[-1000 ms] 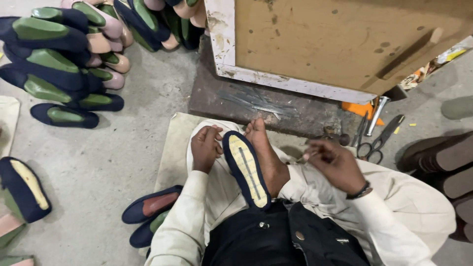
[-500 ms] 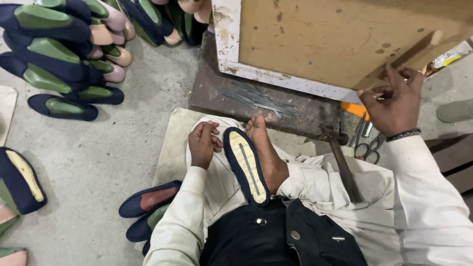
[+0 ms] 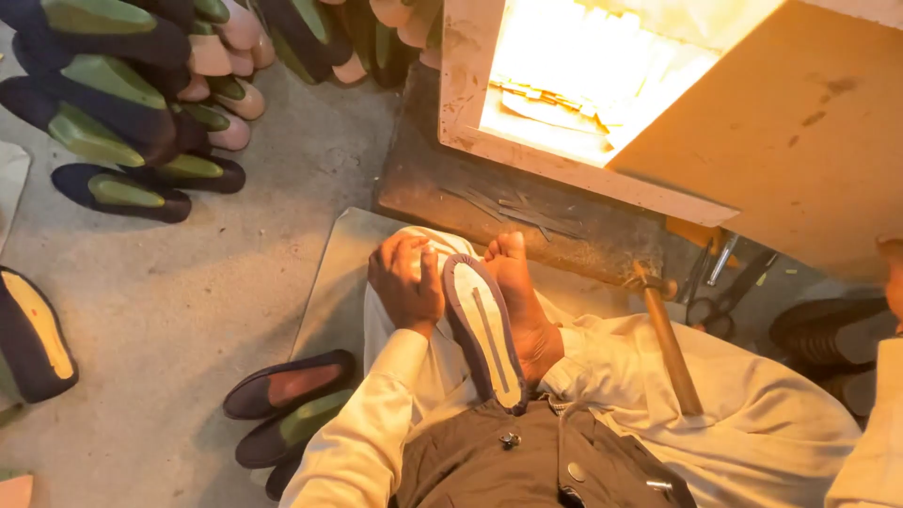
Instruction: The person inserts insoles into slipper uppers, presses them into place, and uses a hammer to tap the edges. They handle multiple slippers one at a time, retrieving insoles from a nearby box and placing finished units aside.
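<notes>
A dark slip-on shoe [image 3: 482, 331] lies sole up on my lap, its pale sole edged in dark fabric, pressed against my bare foot [image 3: 519, 292]. My left hand [image 3: 404, 282] grips the shoe's left side near the toe. Only a sliver of my right hand [image 3: 892, 273] shows at the right edge, against the lower corner of the box's brown door [image 3: 800, 132]. That door stands swung open on a white-framed box [image 3: 461, 85], whose inside glows bright yellow. A wooden-handled hammer [image 3: 670, 348] rests on my right thigh.
Several dark shoes on green and pink lasts [image 3: 113, 103] are piled at the upper left. More dark shoes [image 3: 282, 400] lie on the concrete floor by my left side. Scissors and metal tools [image 3: 720, 282] sit beneath the box. A dark slab [image 3: 451, 183] fronts the box.
The box door has swung open to the right, showing the lit interior. My right hand moved with it to the frame's right edge. The hammer now lies on my thigh.
</notes>
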